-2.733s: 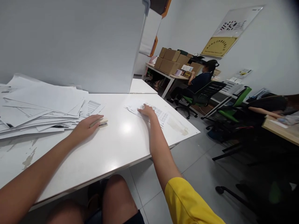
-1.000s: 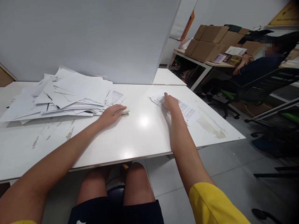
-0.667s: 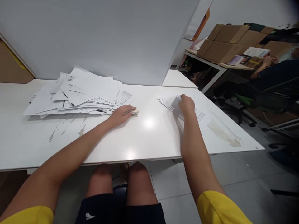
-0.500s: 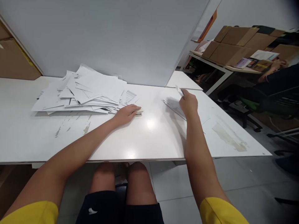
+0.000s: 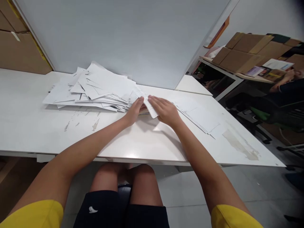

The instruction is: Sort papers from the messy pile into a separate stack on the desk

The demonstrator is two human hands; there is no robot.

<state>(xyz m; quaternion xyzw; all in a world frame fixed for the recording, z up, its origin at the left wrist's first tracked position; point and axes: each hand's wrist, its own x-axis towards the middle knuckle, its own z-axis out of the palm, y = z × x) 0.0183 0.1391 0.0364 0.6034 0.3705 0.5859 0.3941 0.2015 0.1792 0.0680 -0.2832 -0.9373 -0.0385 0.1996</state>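
Observation:
A printed sheet of paper [image 5: 150, 107], bent and tilted, is between my two hands just above the white table. My right hand [image 5: 165, 110] grips its right side, fingers together on top. My left hand [image 5: 135, 112] is closed at its left edge, the thumb against the paper and the other fingers mostly hidden. Under the paper, beside my left hand, part of a small beige object [image 5: 144, 113] shows; it looks like a stapler. Left of my hands lies a large messy pile of paper [image 5: 102, 84]. A flatter stack of sheets [image 5: 199, 117] lies to the right.
A grey panel [image 5: 118, 38] rises behind the white table [image 5: 142, 142]. Cardboard boxes [image 5: 21, 50] stand at the left. On another table at the right are more boxes [image 5: 242, 57], with a person's arm [image 5: 282, 82] near them.
My right hand has left the right-hand stack and moved left, bringing a sheet to my left hand. My left thumb now meets the paper. The view has shifted slightly.

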